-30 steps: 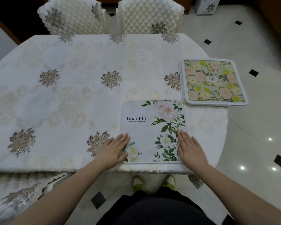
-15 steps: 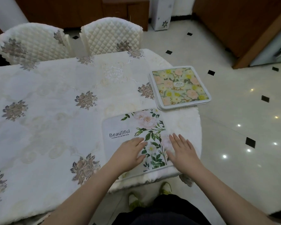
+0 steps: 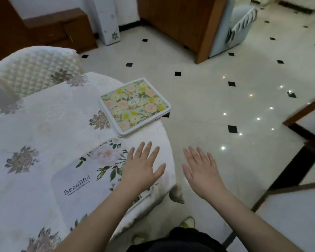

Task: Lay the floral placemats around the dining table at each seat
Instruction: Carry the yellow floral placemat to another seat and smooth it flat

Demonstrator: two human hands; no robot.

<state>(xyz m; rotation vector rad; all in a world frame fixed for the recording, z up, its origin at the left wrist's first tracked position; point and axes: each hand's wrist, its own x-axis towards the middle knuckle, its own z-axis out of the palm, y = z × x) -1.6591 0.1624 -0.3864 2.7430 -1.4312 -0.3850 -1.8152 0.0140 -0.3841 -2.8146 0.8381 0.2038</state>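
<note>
At the table's near corner, in the head view, one floral placemat [image 3: 84, 180] is laid flat, with the left hand [image 3: 142, 167] over its right edge and the right hand [image 3: 202, 171] past the table [image 3: 44, 124] above the floor, both empty with fingers straight and spread. The remaining stack of placemats [image 3: 135, 106] is seen just beyond, overhanging the edge. The top mat alone is probably best lifted by two corners, so the others are not dragged off.

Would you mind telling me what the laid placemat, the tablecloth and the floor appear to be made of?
The "Beautiful" placemat looks like smooth printed plastic or coated fabric: flat, faintly sheeny, crisp print. The tablecloth seems a soft woven or embroidered textile, matte, draping over the edge. The floor looks like polished stone or ceramic tile, glossy, mirroring ceiling lights.
</note>
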